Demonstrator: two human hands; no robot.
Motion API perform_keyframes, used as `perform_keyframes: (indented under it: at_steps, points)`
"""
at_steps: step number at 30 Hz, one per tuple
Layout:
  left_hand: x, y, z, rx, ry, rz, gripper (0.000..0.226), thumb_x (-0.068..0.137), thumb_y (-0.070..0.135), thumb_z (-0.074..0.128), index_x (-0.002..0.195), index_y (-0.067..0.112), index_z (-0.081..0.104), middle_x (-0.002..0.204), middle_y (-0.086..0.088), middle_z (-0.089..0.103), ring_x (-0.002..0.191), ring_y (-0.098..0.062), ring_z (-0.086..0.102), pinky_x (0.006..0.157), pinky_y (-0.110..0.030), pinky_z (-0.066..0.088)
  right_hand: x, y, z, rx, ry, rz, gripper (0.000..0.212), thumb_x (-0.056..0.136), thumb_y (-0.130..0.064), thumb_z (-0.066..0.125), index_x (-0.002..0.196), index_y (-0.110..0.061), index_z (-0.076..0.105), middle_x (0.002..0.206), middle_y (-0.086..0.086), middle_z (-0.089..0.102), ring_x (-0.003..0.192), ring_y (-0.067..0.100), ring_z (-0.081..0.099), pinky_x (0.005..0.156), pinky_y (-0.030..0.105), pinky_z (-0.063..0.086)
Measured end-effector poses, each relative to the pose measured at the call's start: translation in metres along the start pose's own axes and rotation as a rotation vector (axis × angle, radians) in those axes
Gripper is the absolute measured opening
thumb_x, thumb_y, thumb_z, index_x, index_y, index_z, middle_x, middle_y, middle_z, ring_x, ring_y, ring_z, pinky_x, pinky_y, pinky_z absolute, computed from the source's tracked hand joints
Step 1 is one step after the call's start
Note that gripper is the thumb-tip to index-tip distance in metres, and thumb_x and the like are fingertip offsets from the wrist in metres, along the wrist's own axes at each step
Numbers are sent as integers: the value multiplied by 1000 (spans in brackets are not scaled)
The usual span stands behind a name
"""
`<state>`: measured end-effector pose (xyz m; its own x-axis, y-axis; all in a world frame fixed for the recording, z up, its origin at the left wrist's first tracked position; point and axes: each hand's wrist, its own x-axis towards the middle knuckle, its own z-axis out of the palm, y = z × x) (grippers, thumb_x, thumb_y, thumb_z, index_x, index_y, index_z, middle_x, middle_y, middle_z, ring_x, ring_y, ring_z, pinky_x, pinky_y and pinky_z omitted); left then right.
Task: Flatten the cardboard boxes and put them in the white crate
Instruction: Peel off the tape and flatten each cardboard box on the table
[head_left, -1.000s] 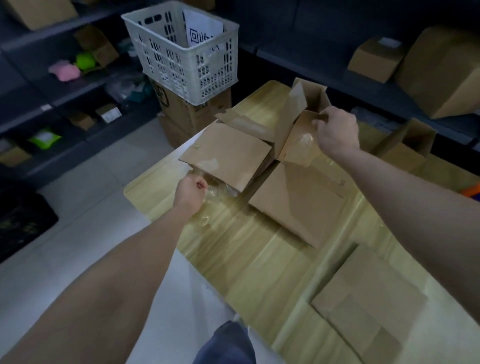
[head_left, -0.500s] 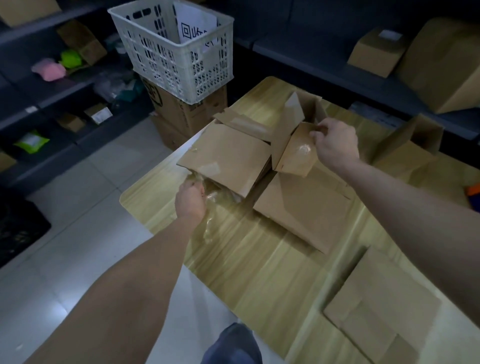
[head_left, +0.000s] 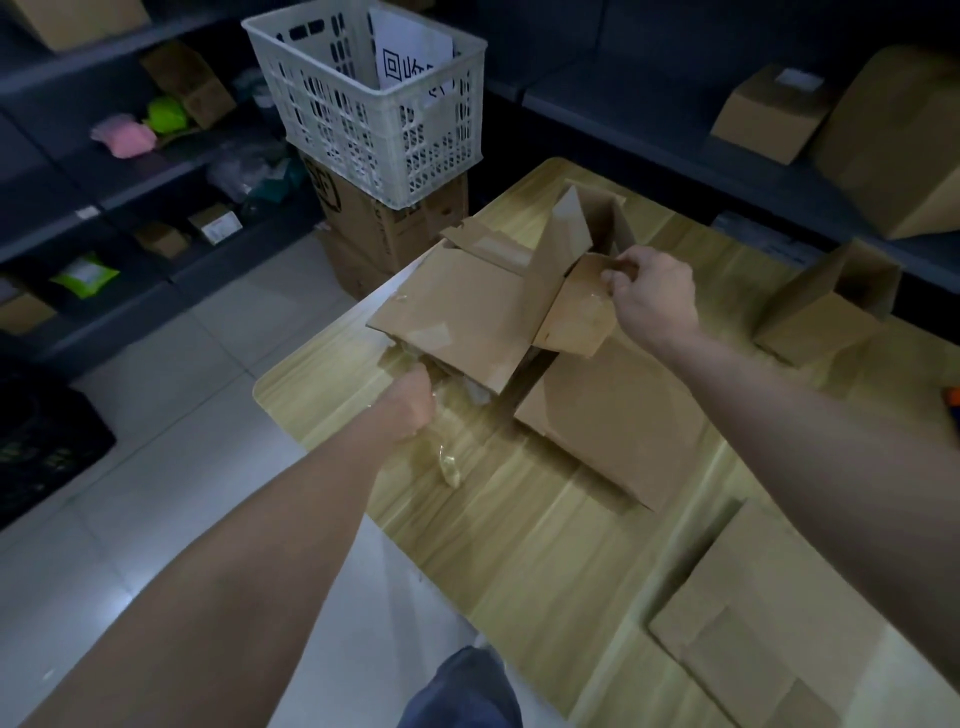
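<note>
The cardboard box (head_left: 613, 421) lies on the wooden table (head_left: 519, 545), long axis near-right to far-left, open end toward the white crate (head_left: 363, 104). The right hand (head_left: 652, 296) pinches a flap (head_left: 576, 317); the left hand (head_left: 410, 402) grips clear tape (head_left: 449, 467).

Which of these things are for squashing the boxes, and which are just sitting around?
For the job: half-open box, clear tape, white crate, open box at right, flat cardboard.

Just lying about, on the shelves: pink lump, green lump, green packet.
</note>
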<state>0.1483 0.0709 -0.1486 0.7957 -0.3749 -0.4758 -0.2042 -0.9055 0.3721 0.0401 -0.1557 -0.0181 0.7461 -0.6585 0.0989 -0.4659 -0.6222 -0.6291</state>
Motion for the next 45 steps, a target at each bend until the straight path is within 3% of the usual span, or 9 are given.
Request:
perform_keyframes:
  at_steps: [3, 8, 13, 17, 21, 27, 36, 42, 45]
  points:
    - [-6, 9, -6, 113, -33, 72, 46, 97, 15, 44, 136, -4, 27, 123, -24, 53, 113, -35, 54, 96, -41, 43, -5, -5, -3, 46, 10, -6, 25, 97, -24, 52, 117, -13, 62, 106, 5, 64, 95, 19, 61, 79, 35, 53]
    - [-33, 41, -25, 372, 132, 140, 25, 94, 4, 44, 115, 4, 57, 115, -13, 61, 105, -29, 61, 76, -32, 47, -14, -6, -19, 76, 36, 1, 24, 96, -25, 53, 114, -13, 64, 100, 3, 64, 90, 18, 60, 75, 31, 49]
    - [-60, 105, -34, -458, 149, 316, 39, 90, 25, 62, 124, 14, 49, 113, 3, 55, 100, -14, 53, 83, -27, 42, -21, 0, -47, 200, 32, 154, 35, 95, -28, 56, 124, -9, 60, 78, 0, 64, 61, 13, 69, 67, 27, 56]
    - [-77, 143, -24, -560, 180, 475, 54, 82, 17, 72, 128, 22, 43, 122, 4, 45, 106, -12, 50, 89, -26, 43, -28, 12, -80, 301, 74, 342, 41, 95, -29, 59, 129, -8, 56, 71, -3, 60, 46, 9, 64, 67, 27, 55]
    - [-92, 174, -10, -583, 246, 563, 36, 86, 10, 67, 118, 17, 53, 115, 4, 43, 100, -9, 49, 83, -14, 38, -34, 32, -117, 289, 101, 525, 31, 95, -31, 58, 103, -3, 65, 38, -1, 56, 51, 10, 58, 71, 29, 56]
    - [-107, 230, 21, -376, 309, 704, 31, 85, 20, 68, 115, 18, 61, 112, 4, 46, 116, -20, 41, 106, -36, 34, -56, 78, -162, 384, 138, 652, 22, 91, -28, 65, 89, -6, 59, 65, 6, 57, 52, 15, 50, 46, 25, 38]
    - [-146, 312, 62, -343, 305, 930, 28, 85, 15, 67, 112, 14, 68, 97, 5, 50, 96, -13, 37, 87, -24, 33, -86, 122, -196, 421, 142, 687, 26, 91, -23, 65, 70, -10, 54, 54, 3, 48, 43, 14, 41, 42, 23, 34]
    - [-152, 330, 81, -426, 227, 974, 3, 83, 7, 66, 84, 8, 69, 86, 5, 54, 78, -2, 40, 82, -25, 33, -99, 142, -207, 352, 148, 688, 29, 91, -26, 64, 70, -9, 54, 54, 4, 50, 42, 13, 43, 41, 22, 34]
    - [-151, 337, 88, -391, 212, 1007, 11, 83, 0, 63, 74, 7, 63, 83, 1, 53, 83, -12, 41, 82, -28, 35, -104, 151, -208, 352, 163, 706, 27, 91, -26, 64, 71, -10, 54, 57, 3, 51, 44, 12, 44, 42, 22, 34]
